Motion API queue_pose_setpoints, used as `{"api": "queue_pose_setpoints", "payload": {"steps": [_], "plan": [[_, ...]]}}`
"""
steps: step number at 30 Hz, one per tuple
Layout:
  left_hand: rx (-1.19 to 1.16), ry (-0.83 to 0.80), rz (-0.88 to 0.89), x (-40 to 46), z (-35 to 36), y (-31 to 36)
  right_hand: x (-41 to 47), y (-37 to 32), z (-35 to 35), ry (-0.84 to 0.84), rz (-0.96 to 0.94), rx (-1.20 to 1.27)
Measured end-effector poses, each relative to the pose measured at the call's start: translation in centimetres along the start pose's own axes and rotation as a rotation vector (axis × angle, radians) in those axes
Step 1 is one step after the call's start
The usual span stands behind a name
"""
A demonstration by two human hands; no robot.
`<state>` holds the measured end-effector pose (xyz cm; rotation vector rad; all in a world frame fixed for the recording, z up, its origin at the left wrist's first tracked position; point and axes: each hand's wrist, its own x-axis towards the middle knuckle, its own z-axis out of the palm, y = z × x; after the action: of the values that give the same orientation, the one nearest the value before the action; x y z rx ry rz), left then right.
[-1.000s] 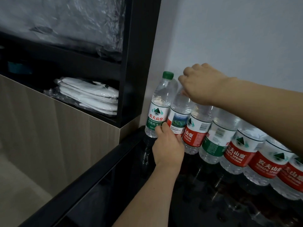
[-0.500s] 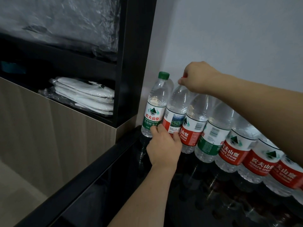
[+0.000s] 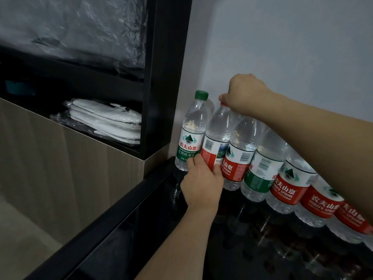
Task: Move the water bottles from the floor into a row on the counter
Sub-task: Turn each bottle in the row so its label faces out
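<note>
The second bottle (image 3: 218,136), label now turned since a second ago, stands on the desk (image 3: 113,225); left hand (image 3: 202,183) still grips its base, right hand (image 3: 245,93) pinches its cap.

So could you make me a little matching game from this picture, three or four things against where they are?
Things:
1. left hand
2. right hand
3. green-capped bottle
4. wrapped white bundle

Places:
A. on the dark shelf
B. at the left end of the row
C. pinching a red cap
D. round the base of the second bottle

Pairs: 1-D, 2-C, 3-B, 4-A
</note>
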<state>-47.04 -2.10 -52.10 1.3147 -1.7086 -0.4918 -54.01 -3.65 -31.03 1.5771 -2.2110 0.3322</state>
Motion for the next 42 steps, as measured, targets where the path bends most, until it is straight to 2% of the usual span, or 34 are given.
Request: {"api": "queue_pose_setpoints", "payload": {"steps": [14,26,31,37,42], "plan": [[-0.046,0.023,-0.003,-0.1,-0.1,0.0,-1.0,-0.9,1.0,0.049,-0.004,-0.075],[-0.1,0.029,-0.011,0.0,-0.1,-0.2,-1.6,-1.0,1.9,0.28,0.025,-0.283],[-0.058,0.01,0.0,-0.1,0.0,-0.1,-1.9,-1.4,2.0,0.27,0.008,-0.209],[-0.13,0.019,-0.039,0.0,-0.1,-0.3,-1.9,-1.7,1.6,0.207,0.007,-0.139],[-0.128,0.016,-0.048,0.0,-0.1,-0.2,-1.5,-1.2,1.9,0.231,0.047,-0.248]]}}
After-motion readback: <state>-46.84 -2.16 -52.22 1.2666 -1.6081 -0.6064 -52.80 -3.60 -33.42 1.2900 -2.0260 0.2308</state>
